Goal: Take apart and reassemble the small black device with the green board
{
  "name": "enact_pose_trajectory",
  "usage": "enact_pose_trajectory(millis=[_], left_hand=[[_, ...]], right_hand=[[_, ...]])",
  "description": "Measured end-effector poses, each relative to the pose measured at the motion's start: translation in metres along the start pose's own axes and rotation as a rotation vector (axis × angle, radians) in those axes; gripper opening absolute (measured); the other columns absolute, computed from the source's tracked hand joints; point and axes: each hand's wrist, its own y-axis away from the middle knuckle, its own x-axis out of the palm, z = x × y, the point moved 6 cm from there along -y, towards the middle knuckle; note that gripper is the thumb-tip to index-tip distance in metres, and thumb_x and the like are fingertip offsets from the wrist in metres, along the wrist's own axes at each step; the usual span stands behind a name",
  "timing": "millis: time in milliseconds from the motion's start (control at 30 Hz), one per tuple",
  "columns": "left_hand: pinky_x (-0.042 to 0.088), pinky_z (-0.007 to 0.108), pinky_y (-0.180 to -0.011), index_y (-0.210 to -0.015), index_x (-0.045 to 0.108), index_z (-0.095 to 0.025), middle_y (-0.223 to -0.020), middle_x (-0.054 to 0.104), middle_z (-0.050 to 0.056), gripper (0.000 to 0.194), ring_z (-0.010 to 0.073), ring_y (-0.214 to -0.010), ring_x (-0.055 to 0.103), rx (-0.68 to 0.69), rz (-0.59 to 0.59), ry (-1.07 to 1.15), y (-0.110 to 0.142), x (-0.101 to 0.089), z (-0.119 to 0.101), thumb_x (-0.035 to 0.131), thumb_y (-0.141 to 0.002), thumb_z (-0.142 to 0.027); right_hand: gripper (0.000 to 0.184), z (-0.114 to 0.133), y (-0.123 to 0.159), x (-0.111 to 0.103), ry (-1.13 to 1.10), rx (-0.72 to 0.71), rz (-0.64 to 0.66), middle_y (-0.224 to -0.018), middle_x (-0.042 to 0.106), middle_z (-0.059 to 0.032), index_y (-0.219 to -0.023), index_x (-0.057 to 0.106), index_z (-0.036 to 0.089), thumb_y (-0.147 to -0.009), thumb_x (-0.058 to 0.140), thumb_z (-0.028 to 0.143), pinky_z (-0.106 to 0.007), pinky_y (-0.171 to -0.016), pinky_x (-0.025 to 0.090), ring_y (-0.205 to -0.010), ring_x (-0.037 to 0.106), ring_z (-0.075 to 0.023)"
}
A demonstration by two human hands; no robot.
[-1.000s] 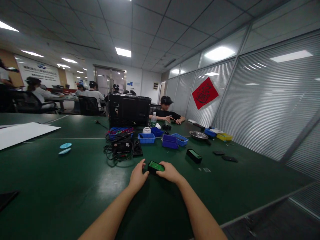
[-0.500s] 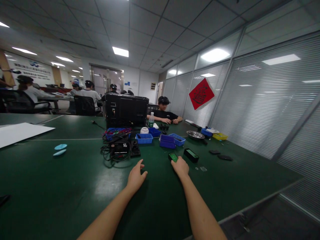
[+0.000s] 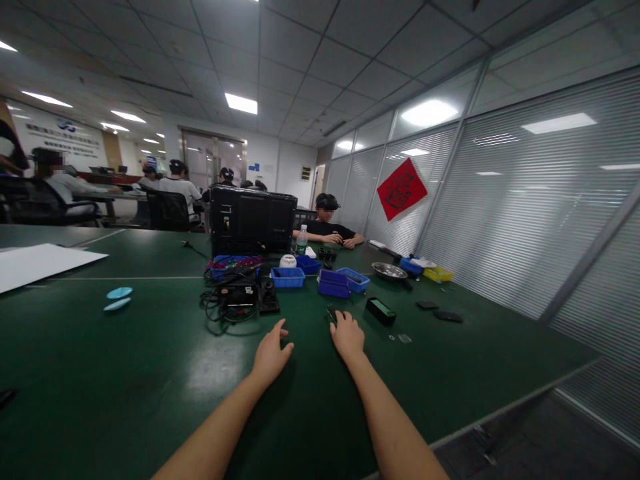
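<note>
My left hand (image 3: 271, 352) is open just above or on the green tabletop, its thumb apart from the fingers, with nothing in it. To the right, my right hand (image 3: 348, 333) is closed over a small circuit board (image 3: 331, 315), whose green edge and dark parts show past the fingertips; the fingers hide most of it. Beside that hand, on its right, lies a black box-shaped device (image 3: 381, 311) with a greenish panel on top. A small clear plastic piece (image 3: 405, 339) and a tiny ring (image 3: 392, 337) rest nearer to me.
Blue bins (image 3: 334, 284) stand beyond my hands, near a baseball (image 3: 288, 261) and a metal bowl (image 3: 389, 271). Tangled cables surround a black power unit (image 3: 239, 295) at left. A large black casing (image 3: 253, 220) stands behind. Across the table sits a person (image 3: 334, 230).
My right hand has shifted left with the circuit board and turned, so the board's green face no longer shows flat. My left hand stays nearly in place.
</note>
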Motion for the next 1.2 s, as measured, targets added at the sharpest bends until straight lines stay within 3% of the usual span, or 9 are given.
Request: enact_pose_trajectory(millis=[300, 500, 600, 800, 967, 1100, 1200], left_hand=[[0.035, 0.024, -0.087, -0.130, 0.032, -0.018, -0.110, 0.059, 0.004, 0.062, 0.0148, -0.099, 0.054, 0.002, 0.007, -0.008, 0.001, -0.001, -0.002, 0.052, -0.072, -0.028], [0.035, 0.024, -0.088, -0.130, 0.032, -0.018, -0.110, 0.059, 0.004, 0.062, 0.0154, -0.100, 0.053, -0.013, 0.010, -0.008, 0.002, -0.003, -0.004, 0.052, -0.072, -0.028], [0.035, 0.023, -0.088, -0.130, 0.033, -0.017, -0.110, 0.059, 0.004, 0.062, 0.0148, -0.099, 0.054, -0.011, 0.012, -0.020, 0.002, -0.003, -0.006, 0.052, -0.072, -0.027], [0.035, 0.023, -0.089, -0.129, 0.033, -0.017, -0.110, 0.059, 0.004, 0.060, 0.0143, -0.099, 0.054, -0.003, -0.002, -0.044, 0.002, -0.003, -0.008, 0.052, -0.072, -0.026], [0.036, 0.022, -0.088, -0.129, 0.033, -0.017, -0.110, 0.059, 0.004, 0.061, 0.0147, -0.100, 0.054, -0.009, -0.002, -0.051, -0.001, 0.000, -0.005, 0.054, -0.072, -0.024], [0.037, 0.023, -0.086, -0.128, 0.035, -0.019, -0.109, 0.060, 0.004, 0.057, 0.0153, -0.099, 0.055, -0.025, -0.016, -0.042, -0.002, 0.000, -0.002, 0.052, -0.074, -0.022], [0.037, 0.024, -0.086, -0.127, 0.038, -0.018, -0.106, 0.062, 0.005, 0.054, 0.0162, -0.098, 0.056, -0.037, -0.020, -0.053, -0.002, -0.001, -0.002, 0.051, -0.074, -0.023]], right_hand=[[0.057, -0.012, -0.001, 0.000, -0.125, 0.102, 0.136, -0.115, 0.052, -0.0172, -0.128, 0.034, 0.015, -0.076, 0.048, 0.035, -0.037, -0.070, 0.044, -0.098, 0.052, -0.0289], [0.054, -0.006, 0.000, -0.001, -0.105, 0.050, 0.083, -0.118, 0.050, -0.0162, -0.128, 0.035, 0.017, -0.077, 0.049, 0.030, -0.037, -0.077, 0.040, -0.104, 0.049, -0.0277], [0.052, 0.012, 0.006, -0.007, 0.002, -0.056, -0.037, -0.117, 0.051, -0.0144, -0.126, 0.038, 0.016, -0.076, 0.051, 0.025, -0.039, -0.080, 0.036, -0.103, 0.048, -0.0272], [0.047, 0.071, 0.035, -0.015, 0.099, -0.388, -0.209, -0.114, 0.053, -0.0135, -0.123, 0.043, 0.015, -0.077, 0.050, 0.017, -0.038, -0.076, 0.035, -0.096, 0.046, -0.0249], [0.047, 0.103, 0.056, -0.017, 0.074, -0.566, -0.242, -0.117, 0.051, -0.0167, -0.125, 0.042, 0.013, -0.079, 0.048, 0.019, -0.040, -0.077, 0.034, -0.096, 0.045, -0.0261], [0.046, 0.112, 0.066, -0.019, 0.039, -0.609, -0.230, -0.122, 0.049, -0.0155, -0.124, 0.044, 0.013, -0.078, 0.049, 0.022, -0.041, -0.079, 0.033, -0.098, 0.043, -0.0276], [0.058, 0.115, 0.071, -0.023, -0.025, -0.617, -0.196, -0.123, 0.046, -0.0166, -0.122, 0.046, 0.012, -0.070, 0.059, 0.033, -0.044, -0.081, 0.032, -0.100, 0.040, -0.0299]])
